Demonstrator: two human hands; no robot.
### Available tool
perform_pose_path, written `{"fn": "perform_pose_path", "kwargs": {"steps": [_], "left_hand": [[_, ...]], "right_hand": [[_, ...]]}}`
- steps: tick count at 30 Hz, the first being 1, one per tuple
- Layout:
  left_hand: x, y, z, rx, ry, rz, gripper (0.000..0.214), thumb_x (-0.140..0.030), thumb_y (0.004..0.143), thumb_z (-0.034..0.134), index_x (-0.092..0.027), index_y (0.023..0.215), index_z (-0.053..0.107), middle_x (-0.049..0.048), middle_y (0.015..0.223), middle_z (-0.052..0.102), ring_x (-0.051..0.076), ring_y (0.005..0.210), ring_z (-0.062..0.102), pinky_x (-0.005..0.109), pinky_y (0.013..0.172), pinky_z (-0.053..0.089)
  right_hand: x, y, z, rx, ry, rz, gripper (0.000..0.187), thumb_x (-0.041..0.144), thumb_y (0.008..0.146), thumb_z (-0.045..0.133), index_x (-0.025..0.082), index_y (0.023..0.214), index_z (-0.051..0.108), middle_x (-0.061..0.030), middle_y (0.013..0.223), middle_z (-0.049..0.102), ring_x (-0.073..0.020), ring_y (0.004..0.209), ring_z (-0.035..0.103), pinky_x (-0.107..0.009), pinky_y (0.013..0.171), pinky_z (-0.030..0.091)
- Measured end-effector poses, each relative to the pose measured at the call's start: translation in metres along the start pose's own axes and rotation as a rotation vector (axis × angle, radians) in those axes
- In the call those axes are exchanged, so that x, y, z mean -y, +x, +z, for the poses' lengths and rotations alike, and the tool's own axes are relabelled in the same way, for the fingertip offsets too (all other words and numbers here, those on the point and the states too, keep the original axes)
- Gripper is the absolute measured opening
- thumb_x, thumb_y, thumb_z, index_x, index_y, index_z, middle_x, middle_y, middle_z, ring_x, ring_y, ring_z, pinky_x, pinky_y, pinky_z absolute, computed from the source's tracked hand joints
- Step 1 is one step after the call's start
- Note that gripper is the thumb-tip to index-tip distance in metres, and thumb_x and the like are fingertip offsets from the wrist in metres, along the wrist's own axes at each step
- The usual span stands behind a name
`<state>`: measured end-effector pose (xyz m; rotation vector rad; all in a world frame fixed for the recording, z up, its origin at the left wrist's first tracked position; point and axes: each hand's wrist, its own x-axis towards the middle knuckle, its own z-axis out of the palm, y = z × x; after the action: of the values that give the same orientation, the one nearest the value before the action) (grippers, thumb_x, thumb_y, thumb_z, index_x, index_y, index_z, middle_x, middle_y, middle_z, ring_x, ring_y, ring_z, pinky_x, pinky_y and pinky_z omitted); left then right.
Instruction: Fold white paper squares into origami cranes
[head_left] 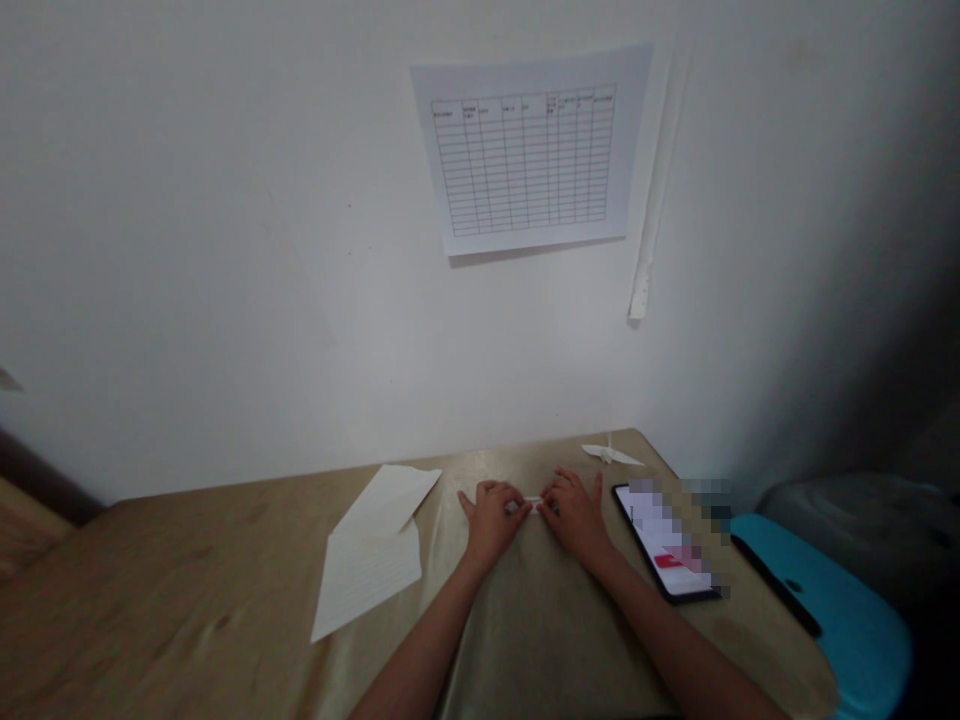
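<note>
My left hand (491, 518) and my right hand (574, 512) rest side by side on the brown table (187, 590), near its far edge. Between their fingertips they pinch a small, thin white piece of paper (531, 499), each hand closed on one end. Most of the paper is hidden under the fingers. A folded white paper crane (611, 455) stands just beyond my right hand, close to the wall.
Two white lined paper sheets (375, 550) lie left of my hands. A lit phone (667, 545) lies at my right, near the table's edge. A blue stool (825, 610) stands beyond that edge. A printed table sheet (529, 150) hangs on the wall.
</note>
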<state>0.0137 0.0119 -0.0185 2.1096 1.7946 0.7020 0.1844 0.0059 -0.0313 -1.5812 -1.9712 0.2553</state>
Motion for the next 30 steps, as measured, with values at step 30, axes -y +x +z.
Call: {"fn": "perform_pose_path", "kwargs": {"steps": [30], "left_hand": [[0.0005,0.0002,-0.0024,0.038,0.076,0.012,0.016,-0.042,0.084,0.072,-0.042,0.100,0.075,-0.0004,0.126,0.062,0.030,0.127,0.046,0.078,0.111,0.008]], "right_hand": [[0.0024,-0.0034,0.0041,0.031,-0.012,0.120,0.017,0.032,0.090,0.057,0.031,0.102,0.069,-0.0046,0.122,0.064,-0.0297,0.131,0.043,-0.075,0.110,0.005]]}}
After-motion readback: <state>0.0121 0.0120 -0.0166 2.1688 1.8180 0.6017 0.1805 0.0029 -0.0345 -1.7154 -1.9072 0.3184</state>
